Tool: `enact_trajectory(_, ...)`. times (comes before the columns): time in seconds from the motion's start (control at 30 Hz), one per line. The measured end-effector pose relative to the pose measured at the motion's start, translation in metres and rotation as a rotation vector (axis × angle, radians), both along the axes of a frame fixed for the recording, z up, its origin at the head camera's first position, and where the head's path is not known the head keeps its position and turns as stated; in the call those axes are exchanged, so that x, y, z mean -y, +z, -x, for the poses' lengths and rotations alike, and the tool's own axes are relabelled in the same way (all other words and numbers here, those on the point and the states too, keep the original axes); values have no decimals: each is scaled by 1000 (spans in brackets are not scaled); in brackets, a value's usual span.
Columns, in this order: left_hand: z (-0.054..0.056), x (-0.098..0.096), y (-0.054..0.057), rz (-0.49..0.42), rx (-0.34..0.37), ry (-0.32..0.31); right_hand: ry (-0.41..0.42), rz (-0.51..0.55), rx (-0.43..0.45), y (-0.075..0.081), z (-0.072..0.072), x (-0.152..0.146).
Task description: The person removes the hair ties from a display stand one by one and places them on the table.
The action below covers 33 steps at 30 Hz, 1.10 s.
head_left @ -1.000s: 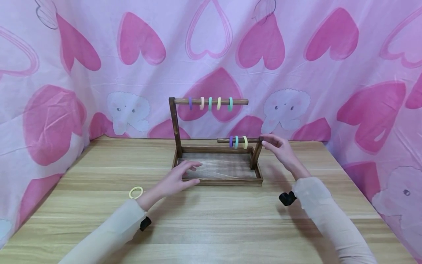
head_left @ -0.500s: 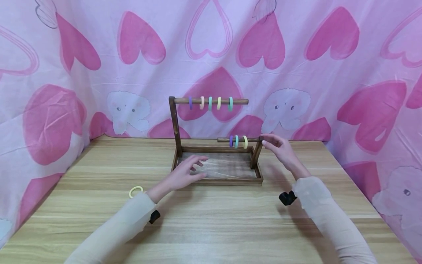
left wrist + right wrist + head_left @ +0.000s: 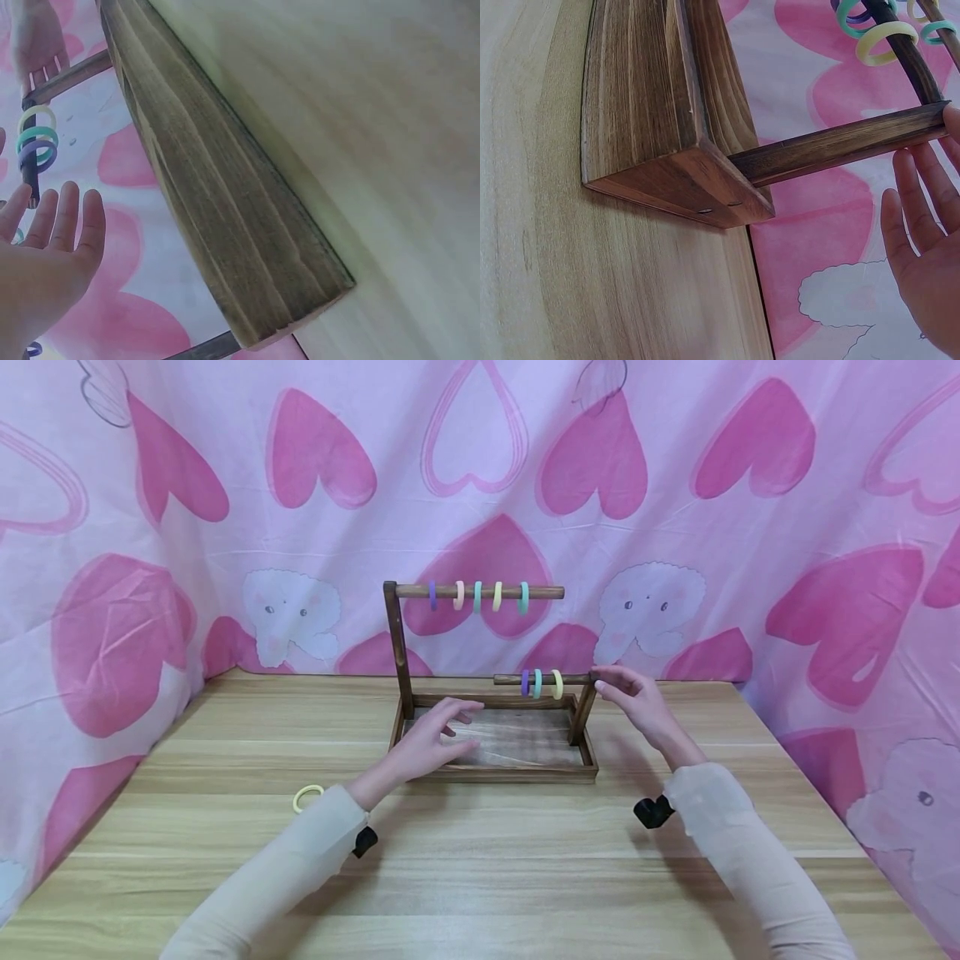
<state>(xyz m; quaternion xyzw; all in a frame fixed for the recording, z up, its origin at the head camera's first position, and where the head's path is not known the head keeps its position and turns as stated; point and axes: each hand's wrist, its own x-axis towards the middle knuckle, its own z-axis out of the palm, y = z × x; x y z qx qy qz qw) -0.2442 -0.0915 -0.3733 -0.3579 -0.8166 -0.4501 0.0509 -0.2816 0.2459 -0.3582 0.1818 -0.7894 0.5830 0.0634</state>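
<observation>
A wooden ring stand point(image 3: 495, 774) has a tray base, a tall left post with an upper rod point(image 3: 540, 592), and a short right post point(image 3: 582, 714) with a lower rod point(image 3: 506, 679). Several coloured rings hang on the upper rod; a purple ring point(image 3: 525, 682), a green ring point(image 3: 537, 682) and a yellow ring point(image 3: 557, 683) hang on the lower one. My left hand point(image 3: 423, 747) hovers over the tray's left part, fingers spread, holding nothing. In the right wrist view my right hand point(image 3: 937, 255) touches the short post's top with nearly straight fingers; its thumb is partly hidden.
A loose yellow ring point(image 3: 307, 797) lies on the wooden table point(image 3: 480, 877), left of the stand and close to my left wrist. Behind the table hangs a pink curtain point(image 3: 480, 460) printed with hearts.
My left hand has moved right and forward over the tray, fingers still spread. My right hand stays at the short post, and the rings have not moved.
</observation>
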Motion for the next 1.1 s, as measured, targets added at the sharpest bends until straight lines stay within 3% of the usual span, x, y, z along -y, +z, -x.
enact_trajectory(0.23, 9, -4, 6, -67, -29, 22, 1, -2, -6, 0, 0, 0)
enact_trajectory(0.37, -2, -10, 29, -93, -21, 54, 4, 5, -8, 0, -1, 0)
enact_trajectory(0.47, -1, -13, 36, -96, 1, 78, 7, 13, -3, 0, -1, 1)
enact_trajectory(0.6, 16, -14, 26, -74, 12, 92, 10, 17, -3, 1, -1, 1)
enact_trajectory(0.83, 26, -24, 29, -30, 45, 100, 11, 22, 0, 2, -2, 0)
enact_trajectory(1.1, 34, -32, 23, -19, 98, 106, 10, 20, 0, 0, 0, 0)
